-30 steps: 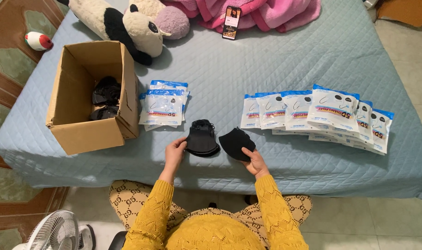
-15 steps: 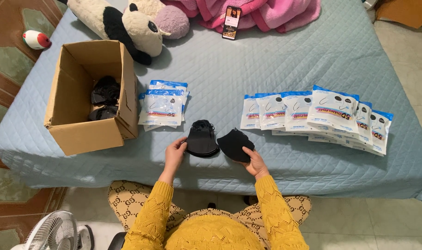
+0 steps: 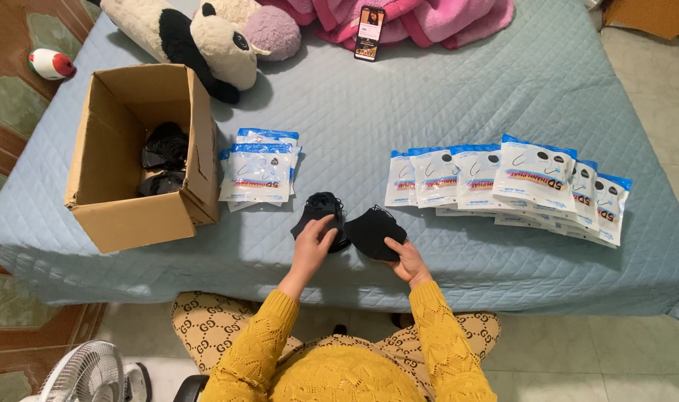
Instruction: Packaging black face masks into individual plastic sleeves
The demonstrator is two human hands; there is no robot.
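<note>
The fingers (image 3: 326,227) of the left hand (image 3: 315,242) lie spread and flat on a small stack of black fabric face masks (image 3: 321,211), pressing on it rather than gripping. Just to the right, the right hand (image 3: 406,257) has its fingers (image 3: 393,246) closed on the lower edge of a single black folded face mask (image 3: 375,231), thumb over the top. Both masks rest on the pale blue quilted bed cover (image 3: 466,89), near its front edge, touching or almost touching each other.

At far left stands an open brown cardboard box (image 3: 131,216) with more black masks heaped inside it. Just beside the box lies a short pile of white and blue plastic packets (image 3: 259,170). To the right of the hands, a long overlapping row of the same kind of packets (image 3: 510,182) stretches toward the right edge of the bed. At the back lie a black and white plush panda (image 3: 198,45), a smartphone (image 3: 370,31) and a pink blanket (image 3: 443,18).
</note>
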